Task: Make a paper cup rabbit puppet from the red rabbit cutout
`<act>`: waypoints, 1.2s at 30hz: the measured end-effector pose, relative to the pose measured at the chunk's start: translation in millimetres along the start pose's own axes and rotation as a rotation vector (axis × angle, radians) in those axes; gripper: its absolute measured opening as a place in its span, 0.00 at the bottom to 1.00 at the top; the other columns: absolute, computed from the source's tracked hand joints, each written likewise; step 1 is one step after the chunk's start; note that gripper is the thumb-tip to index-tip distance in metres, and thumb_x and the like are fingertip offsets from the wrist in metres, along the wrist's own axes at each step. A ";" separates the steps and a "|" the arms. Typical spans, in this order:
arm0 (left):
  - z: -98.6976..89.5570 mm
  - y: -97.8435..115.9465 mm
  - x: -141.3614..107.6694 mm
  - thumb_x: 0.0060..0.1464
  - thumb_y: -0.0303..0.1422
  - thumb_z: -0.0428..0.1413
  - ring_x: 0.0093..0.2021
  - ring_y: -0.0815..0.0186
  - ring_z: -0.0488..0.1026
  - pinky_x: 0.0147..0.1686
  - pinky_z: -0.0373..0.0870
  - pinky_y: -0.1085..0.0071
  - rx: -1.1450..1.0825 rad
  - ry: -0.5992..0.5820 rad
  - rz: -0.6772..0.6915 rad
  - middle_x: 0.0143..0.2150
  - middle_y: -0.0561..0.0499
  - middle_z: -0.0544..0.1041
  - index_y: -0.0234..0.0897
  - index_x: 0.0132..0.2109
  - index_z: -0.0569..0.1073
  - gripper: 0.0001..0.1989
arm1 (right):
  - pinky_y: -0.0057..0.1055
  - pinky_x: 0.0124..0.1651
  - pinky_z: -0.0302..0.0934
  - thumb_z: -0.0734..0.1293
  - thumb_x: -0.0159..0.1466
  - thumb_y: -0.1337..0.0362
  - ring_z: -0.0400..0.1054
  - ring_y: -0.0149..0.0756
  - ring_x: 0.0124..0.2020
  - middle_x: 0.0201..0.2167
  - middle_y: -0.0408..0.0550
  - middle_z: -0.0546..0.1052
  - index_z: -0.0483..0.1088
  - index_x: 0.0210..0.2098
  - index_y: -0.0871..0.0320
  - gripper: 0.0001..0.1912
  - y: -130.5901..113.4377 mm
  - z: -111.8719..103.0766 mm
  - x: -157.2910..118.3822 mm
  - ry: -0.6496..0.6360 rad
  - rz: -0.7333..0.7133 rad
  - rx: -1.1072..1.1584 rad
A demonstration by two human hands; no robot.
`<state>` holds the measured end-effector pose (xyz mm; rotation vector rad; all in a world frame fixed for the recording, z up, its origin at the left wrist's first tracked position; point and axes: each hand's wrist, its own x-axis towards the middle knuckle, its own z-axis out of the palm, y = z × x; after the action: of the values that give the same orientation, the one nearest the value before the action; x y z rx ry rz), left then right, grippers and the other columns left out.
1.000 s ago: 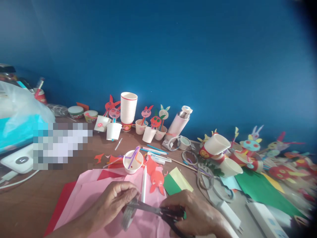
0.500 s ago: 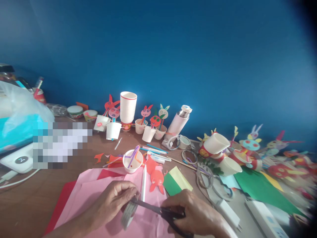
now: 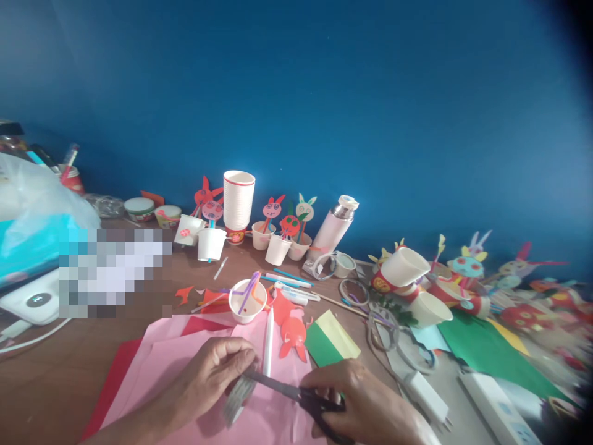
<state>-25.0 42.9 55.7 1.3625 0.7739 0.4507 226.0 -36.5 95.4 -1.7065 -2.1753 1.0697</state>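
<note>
My right hand [image 3: 359,398] has its fingers in the handles of black scissors [image 3: 278,387]. The blades point left and their tips meet my left hand [image 3: 225,368], which is closed with thumb and forefinger pinched together. Just below those fingertips hangs a roll of tape [image 3: 239,402], slightly blurred; its strip at the fingers is too small to make out clearly. Pink paper sheets [image 3: 152,371] lie under both hands. Beyond the fingers are a white pen [image 3: 269,343], an orange-red paper rabbit shape [image 3: 293,334] and a paper cup [image 3: 248,312] holding bent purple and orange strips.
Small cups with paper rabbit faces, a tall cup stack [image 3: 239,201] and a thermos [image 3: 333,225] stand along the blue wall. Tape rolls [image 3: 354,292], a charger [image 3: 426,395] and a power strip [image 3: 495,408] lie right. A power bank [image 3: 34,301] lies left.
The tape roll has swung slightly left and down below my left fingers. Both hands and the scissors stay almost in place.
</note>
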 end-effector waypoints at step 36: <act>-2.3 -1.4 -3.6 0.57 0.51 0.51 0.27 0.70 0.71 0.27 0.67 0.77 0.025 0.053 -0.063 0.31 0.54 0.77 0.38 0.34 0.75 0.20 | 0.36 0.48 0.65 0.61 0.58 0.67 0.74 0.46 0.48 0.50 0.53 0.78 0.73 0.52 0.57 0.23 103.0 -19.2 -35.2 0.389 0.404 -0.232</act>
<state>-29.3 41.7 55.1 1.3504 0.8661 0.4297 327.7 -51.5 54.7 -2.2971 -1.8099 0.4984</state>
